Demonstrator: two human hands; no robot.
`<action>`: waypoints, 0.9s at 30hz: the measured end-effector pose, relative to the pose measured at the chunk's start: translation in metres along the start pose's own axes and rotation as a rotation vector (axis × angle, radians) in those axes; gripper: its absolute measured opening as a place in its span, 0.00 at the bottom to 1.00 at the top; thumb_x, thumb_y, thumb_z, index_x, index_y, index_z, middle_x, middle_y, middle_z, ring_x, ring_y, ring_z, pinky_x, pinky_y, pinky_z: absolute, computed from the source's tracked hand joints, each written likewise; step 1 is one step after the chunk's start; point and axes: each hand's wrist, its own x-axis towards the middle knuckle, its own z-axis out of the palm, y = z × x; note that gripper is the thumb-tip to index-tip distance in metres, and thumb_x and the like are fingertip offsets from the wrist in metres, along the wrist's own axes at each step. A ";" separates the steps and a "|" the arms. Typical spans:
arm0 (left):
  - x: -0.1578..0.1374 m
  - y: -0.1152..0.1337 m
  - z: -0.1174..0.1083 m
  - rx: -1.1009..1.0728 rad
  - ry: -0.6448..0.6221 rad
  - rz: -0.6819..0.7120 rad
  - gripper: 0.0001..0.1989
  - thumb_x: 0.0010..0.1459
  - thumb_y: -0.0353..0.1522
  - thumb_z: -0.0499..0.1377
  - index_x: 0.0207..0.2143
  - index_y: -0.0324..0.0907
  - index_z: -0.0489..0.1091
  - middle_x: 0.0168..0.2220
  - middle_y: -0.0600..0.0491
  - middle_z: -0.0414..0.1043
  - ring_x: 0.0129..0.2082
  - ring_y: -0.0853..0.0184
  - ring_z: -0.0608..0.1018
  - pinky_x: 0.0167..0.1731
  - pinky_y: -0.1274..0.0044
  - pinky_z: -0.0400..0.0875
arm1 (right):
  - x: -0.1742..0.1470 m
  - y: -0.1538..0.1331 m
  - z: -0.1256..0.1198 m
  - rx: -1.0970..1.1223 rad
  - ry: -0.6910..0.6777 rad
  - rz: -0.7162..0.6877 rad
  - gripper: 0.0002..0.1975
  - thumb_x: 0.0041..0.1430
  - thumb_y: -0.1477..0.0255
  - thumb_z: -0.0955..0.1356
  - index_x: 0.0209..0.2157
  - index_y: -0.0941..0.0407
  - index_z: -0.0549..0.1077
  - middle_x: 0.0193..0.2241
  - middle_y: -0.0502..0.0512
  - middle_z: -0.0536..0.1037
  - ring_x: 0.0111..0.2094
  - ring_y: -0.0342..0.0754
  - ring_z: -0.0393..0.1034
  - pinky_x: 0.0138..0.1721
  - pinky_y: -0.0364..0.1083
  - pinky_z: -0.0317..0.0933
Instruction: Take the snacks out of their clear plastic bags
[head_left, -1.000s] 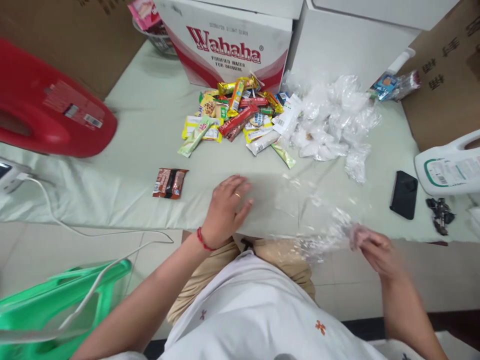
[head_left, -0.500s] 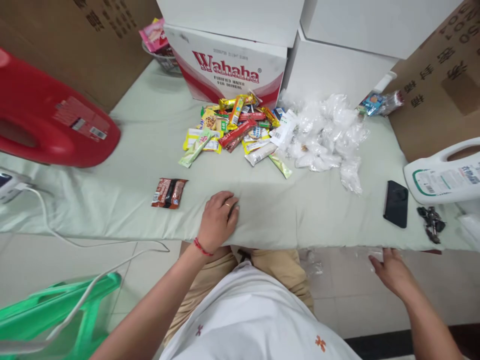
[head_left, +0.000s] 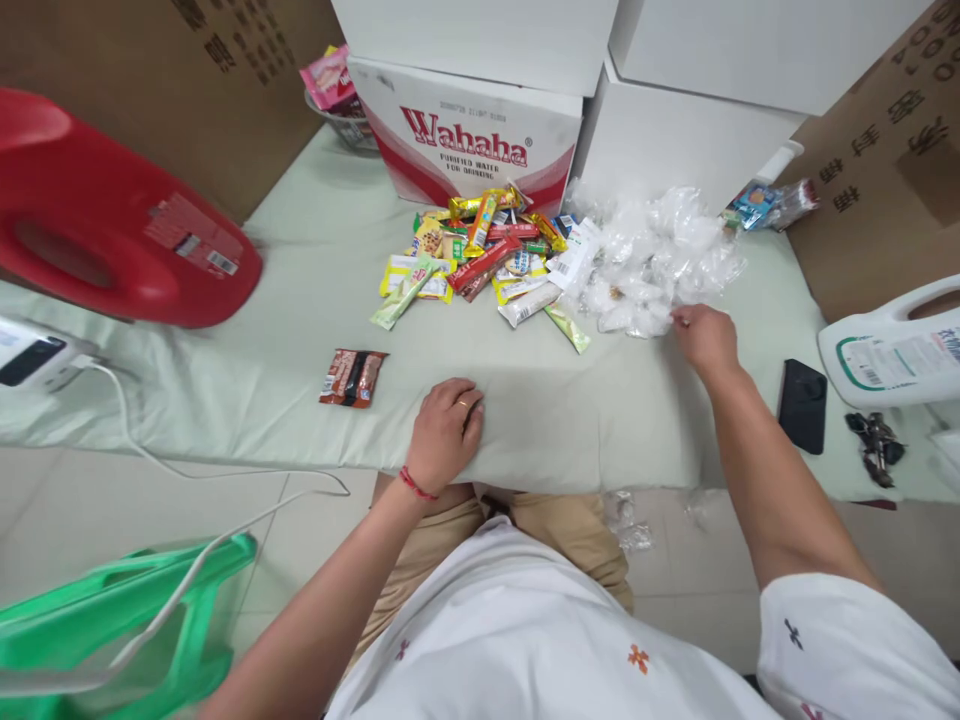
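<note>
My left hand rests palm-down at the table's front edge, fingers lying on the cloth with nothing under them that I can see. To its left lies a brown snack packet with a black band. At the pile of crumpled clear plastic bags, my right hand has its fingertips pinched on a plastic bag at the near right edge. Left of the bags sits a heap of wrapped snacks in red, yellow and green. A white paper label lies between the two heaps.
A Wahaba-style Wahaha carton stands behind the snacks. At left are a red jug, a white charger with a cable, and a green stool. A phone, keys and a white bottle lie at right.
My right hand has risen from below the table's front edge to the plastic bags; the clear plastic near it is no longer in the hand. My left hand stays put. The view has shifted slightly.
</note>
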 end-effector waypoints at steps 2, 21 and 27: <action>-0.002 0.001 -0.002 -0.035 0.063 -0.007 0.10 0.69 0.32 0.54 0.43 0.42 0.75 0.46 0.44 0.77 0.51 0.56 0.76 0.53 0.61 0.73 | -0.009 -0.004 -0.010 0.103 0.095 0.052 0.08 0.59 0.70 0.68 0.38 0.56 0.79 0.36 0.60 0.80 0.37 0.54 0.74 0.41 0.52 0.68; -0.033 0.064 0.006 -0.819 -0.165 -0.195 0.14 0.70 0.42 0.57 0.42 0.44 0.77 0.41 0.46 0.79 0.42 0.62 0.80 0.44 0.69 0.76 | -0.228 -0.162 0.035 1.611 -0.730 0.583 0.17 0.45 0.62 0.83 0.35 0.53 0.81 0.33 0.51 0.80 0.31 0.44 0.70 0.33 0.44 0.70; -0.026 0.055 -0.005 -0.867 -0.020 -0.450 0.18 0.65 0.48 0.60 0.34 0.43 0.73 0.31 0.53 0.71 0.31 0.68 0.72 0.34 0.75 0.68 | -0.210 -0.150 0.028 1.536 -0.706 0.552 0.18 0.47 0.59 0.81 0.30 0.54 0.76 0.20 0.44 0.68 0.21 0.39 0.58 0.23 0.40 0.58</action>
